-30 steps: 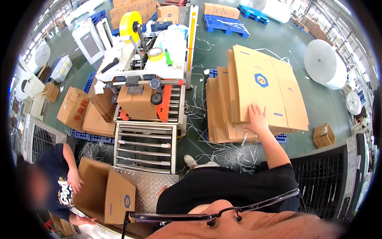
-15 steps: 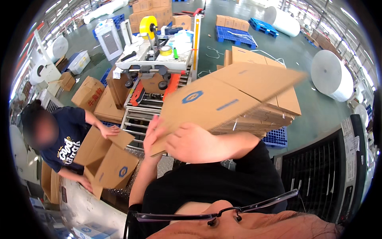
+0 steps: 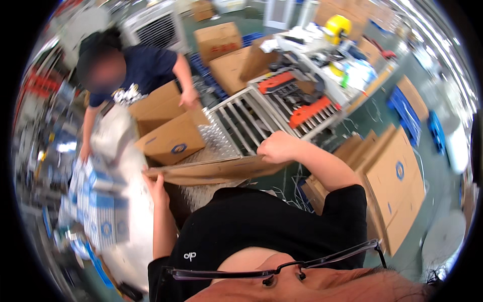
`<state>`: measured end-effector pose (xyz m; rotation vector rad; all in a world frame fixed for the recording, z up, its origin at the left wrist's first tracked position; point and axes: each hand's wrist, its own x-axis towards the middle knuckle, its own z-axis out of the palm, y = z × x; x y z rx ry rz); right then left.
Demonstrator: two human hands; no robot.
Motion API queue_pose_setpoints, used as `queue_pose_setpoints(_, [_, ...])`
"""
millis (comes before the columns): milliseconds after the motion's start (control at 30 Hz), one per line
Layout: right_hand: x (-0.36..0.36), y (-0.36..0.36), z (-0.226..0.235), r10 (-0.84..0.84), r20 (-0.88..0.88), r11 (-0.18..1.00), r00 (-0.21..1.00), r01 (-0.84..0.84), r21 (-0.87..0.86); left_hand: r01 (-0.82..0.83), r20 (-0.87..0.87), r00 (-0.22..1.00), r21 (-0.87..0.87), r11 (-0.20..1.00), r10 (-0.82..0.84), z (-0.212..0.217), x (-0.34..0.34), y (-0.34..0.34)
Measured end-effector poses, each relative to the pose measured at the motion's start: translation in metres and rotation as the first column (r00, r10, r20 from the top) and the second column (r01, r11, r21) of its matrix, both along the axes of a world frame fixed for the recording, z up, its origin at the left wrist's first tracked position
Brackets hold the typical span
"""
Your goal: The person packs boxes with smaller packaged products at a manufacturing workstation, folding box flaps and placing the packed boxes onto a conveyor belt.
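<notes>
A flattened cardboard carton [image 3: 216, 171] stands on edge close in front of my body, its long side running from left to right. My left hand [image 3: 157, 187] holds its left end, thumb raised along the near face. At the right end, my right hand [image 3: 277, 147] is closed over the top edge. Just beyond the carton is an open cardboard box [image 3: 173, 141] with a round blue mark. A co-worker's hand [image 3: 188, 98] touches this box's far right side.
The co-worker's other hand [image 3: 85, 152] is by blue-and-white packs [image 3: 98, 211] on a metal table [image 3: 133, 229]. A roller conveyor [image 3: 246, 118] with orange guides lies ahead. Flat cartons [image 3: 395, 186] are stacked at right; a yellow tape roll [image 3: 337, 27] sits beyond.
My view has turned left. The flat carton has swung from the right and tipped onto its edge before me. My hands have moved apart to its two ends. The co-worker's left hand reaches the packs.
</notes>
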<state>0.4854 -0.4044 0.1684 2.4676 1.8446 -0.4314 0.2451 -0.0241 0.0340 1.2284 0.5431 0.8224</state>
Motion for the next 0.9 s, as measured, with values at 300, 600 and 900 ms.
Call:
queue_pose_setpoints(300, [0.030,0.053,-0.093,0.112,-0.842,0.992,0.527,-0.011,0.125,-0.100,-0.188,0.980,-0.157,0.983,0.070,0.069,0.028,-0.093])
queue_pose_setpoints(600, [0.006,0.061,-0.055,0.154,-0.827,0.976,0.541,-0.212,0.043,-0.168,-0.270,0.945,0.091,0.982,0.186,0.031,0.037,-0.082])
queue_pose_setpoints(900, [0.004,0.027,-0.013,0.234,-0.394,0.947,0.889,-0.299,-0.113,-0.149,-0.287,0.951,-0.095,0.984,0.117,0.067,0.042,-0.109])
